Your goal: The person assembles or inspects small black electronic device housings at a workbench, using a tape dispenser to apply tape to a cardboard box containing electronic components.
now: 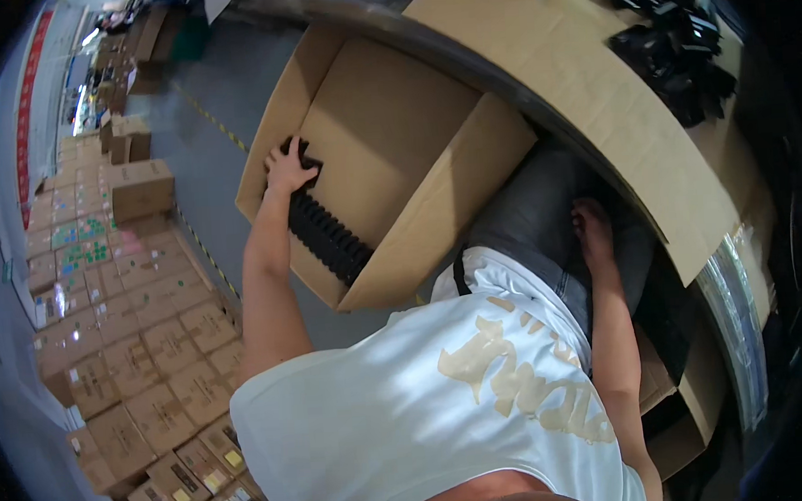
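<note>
Left hand [288,168] at a row of black ribbed plastic parts [326,232] in an open brown cardboard box [395,133].
Fingers spread, pressing the row's far end by the box's left wall; the row runs toward the person; right hand [593,227] rests flat on the thigh, empty.

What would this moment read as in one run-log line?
left hand: pressing on row of black parts inside open cardboard box | right hand: resting on own thigh, empty

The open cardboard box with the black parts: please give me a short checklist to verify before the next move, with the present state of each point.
1. Flaps of the cardboard box open: ok.
2. Left hand on the row of black parts inside the box: ok.
3. Free room in the box beside the row: ok.
4. Right hand empty, resting on the grey trousers: ok.
5. Firm grip on the parts: cannot tell.
6. More black parts on the table: ok.
</note>
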Demonstrator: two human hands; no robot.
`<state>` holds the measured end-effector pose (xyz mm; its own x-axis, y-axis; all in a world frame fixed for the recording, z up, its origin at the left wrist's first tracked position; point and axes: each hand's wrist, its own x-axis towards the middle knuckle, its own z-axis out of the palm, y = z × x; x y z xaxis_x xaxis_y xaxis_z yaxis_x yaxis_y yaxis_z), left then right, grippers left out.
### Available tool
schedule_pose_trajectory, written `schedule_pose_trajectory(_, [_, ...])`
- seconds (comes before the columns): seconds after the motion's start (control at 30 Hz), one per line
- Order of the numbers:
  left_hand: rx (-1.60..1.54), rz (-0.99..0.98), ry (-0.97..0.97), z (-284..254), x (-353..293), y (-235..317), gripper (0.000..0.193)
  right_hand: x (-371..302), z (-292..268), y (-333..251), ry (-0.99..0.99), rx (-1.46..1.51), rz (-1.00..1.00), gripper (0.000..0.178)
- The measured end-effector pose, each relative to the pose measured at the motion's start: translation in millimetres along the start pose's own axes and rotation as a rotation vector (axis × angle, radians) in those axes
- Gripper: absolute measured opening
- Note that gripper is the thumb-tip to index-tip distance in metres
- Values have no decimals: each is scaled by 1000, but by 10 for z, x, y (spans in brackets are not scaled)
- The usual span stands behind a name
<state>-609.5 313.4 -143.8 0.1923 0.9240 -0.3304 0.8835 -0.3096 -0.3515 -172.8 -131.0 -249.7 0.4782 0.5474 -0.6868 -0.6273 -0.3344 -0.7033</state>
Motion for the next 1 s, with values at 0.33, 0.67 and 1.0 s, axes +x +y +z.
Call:
schedule_pose_trajectory(0.33, [-81,212,-235,-156,248,-136,86,-72,54,7,113,73,-10,16])
schedule_pose_trajectory(0.67, [-301,288,53,192,-2,-43,73,-67,231,38,14,62,-62,15])
schedule_pose_trajectory(1.0, [-1255,94,-337,-806,-902,643,60,-71,166,-4,-12,51,-91,21])
